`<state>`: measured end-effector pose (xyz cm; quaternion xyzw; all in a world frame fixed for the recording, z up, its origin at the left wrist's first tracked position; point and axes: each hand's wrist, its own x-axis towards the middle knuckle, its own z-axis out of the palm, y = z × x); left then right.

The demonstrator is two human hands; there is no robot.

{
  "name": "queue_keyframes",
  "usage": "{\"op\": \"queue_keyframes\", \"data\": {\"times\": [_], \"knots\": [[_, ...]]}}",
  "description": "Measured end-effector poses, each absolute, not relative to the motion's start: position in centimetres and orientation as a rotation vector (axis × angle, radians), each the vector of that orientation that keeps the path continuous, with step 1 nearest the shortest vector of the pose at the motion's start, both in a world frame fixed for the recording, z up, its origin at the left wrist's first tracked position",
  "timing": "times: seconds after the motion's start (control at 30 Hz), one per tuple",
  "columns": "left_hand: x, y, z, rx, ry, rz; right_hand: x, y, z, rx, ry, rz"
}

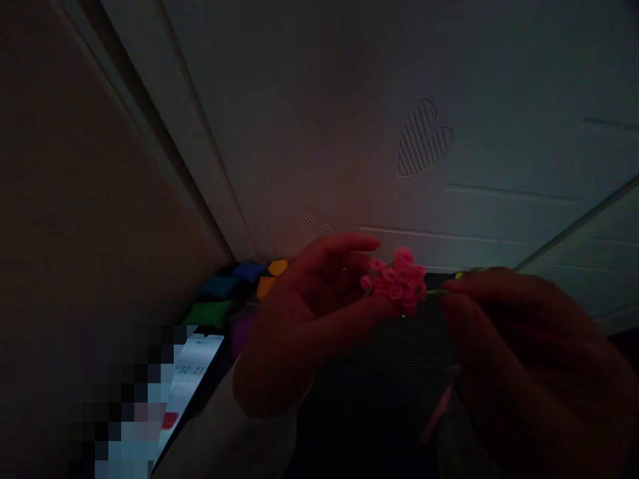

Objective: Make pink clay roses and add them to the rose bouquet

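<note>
Left hand cupped, right hand pinching flower stem

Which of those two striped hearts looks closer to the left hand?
The lower heart, appearing just above the left hand; the upper heart sits farther right and shows larger.

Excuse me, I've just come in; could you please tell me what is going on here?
In dim light, a person is handling a cluster of small pink flowers. The left hand is curved beside the cluster, its thumb at the lower edge, while the right hand pinches the thin stem. A lit phone screen shows at lower left, near several coloured pieces.
</note>
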<state>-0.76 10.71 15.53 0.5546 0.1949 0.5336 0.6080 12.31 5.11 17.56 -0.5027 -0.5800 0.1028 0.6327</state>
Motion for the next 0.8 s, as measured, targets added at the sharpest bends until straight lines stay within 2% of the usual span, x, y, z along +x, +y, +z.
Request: {"op": "queue_keyframes", "data": {"times": [0.3, 0.6, 0.8], "knots": [[-1.2, 9.6, 16.2, 1.260, 0.432, 1.286, 10.3, 4.9, 17.1, -1.087, -1.273, -0.124], [-0.7, 8.8, 16.0, 1.270, 0.511, 1.370, 12.2, 4.6, 16.9, -1.109, -1.561, 0.048], [-0.6, 8.7, 16.2, 1.294, 0.528, 1.389, 11.7, 4.9, 17.1, -1.082, -1.499, -0.082]]}}
